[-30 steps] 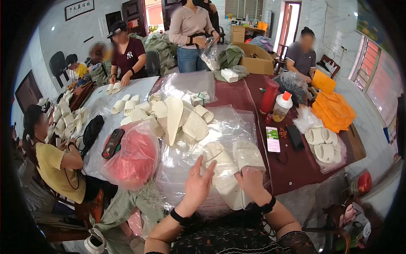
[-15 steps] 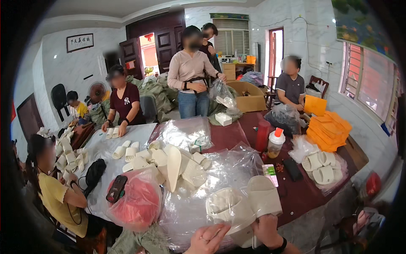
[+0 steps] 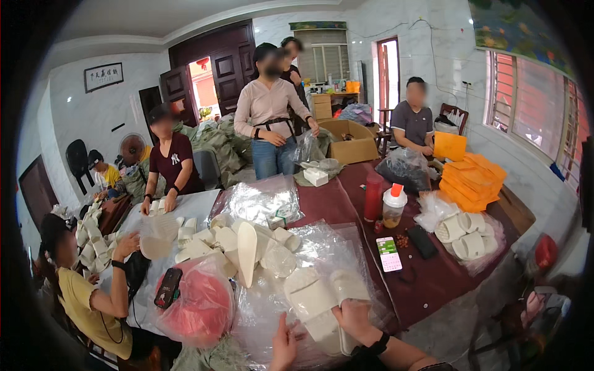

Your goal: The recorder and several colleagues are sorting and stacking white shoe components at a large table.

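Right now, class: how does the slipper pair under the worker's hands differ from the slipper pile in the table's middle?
The slipper pair lies flat, side by side, under clear plastic, with the right hand touching it. The slipper pile is a loose jumble, some slippers rolled or on edge, and no hand touches it. Both are cream-white and lie on the table.

Slippers (image 3: 322, 297) lie on the table (image 3: 433, 290), phone (image 3: 389, 254) to their right.

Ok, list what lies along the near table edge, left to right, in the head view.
Dark phone on the red bagged bundle → left hand → white slippers under the right hand → smartphone with lit screen → black case.
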The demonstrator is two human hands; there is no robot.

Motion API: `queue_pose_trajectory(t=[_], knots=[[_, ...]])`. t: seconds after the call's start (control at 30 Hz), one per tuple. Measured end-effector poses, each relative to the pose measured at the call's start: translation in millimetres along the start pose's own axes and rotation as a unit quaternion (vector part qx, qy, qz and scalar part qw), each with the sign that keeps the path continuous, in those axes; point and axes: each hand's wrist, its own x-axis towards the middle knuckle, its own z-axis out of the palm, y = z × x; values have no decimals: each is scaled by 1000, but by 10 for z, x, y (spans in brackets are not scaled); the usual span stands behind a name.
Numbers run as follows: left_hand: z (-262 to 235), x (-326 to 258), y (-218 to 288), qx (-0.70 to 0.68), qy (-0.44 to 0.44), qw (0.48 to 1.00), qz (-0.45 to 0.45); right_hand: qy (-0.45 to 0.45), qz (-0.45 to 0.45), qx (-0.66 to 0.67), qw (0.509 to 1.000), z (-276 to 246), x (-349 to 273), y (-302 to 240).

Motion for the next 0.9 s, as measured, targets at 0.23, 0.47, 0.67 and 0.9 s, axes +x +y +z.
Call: queue_pose_trajectory(t=[0.23,0.47,0.67,0.9], knots=[[221,-283,-123,135,-35,988,61,25,9,-50,998,63,58,-81],[241,-100,-66,-73,49,996,4,-19,52,72,996,25,36,-154],[-73,-31,-535,-709,-276,649,-15,1,30,167,986,-58,46,-331],[70,95,-15,-543,-29,834,-98,-42,44,227,972,-69,63,-452]])
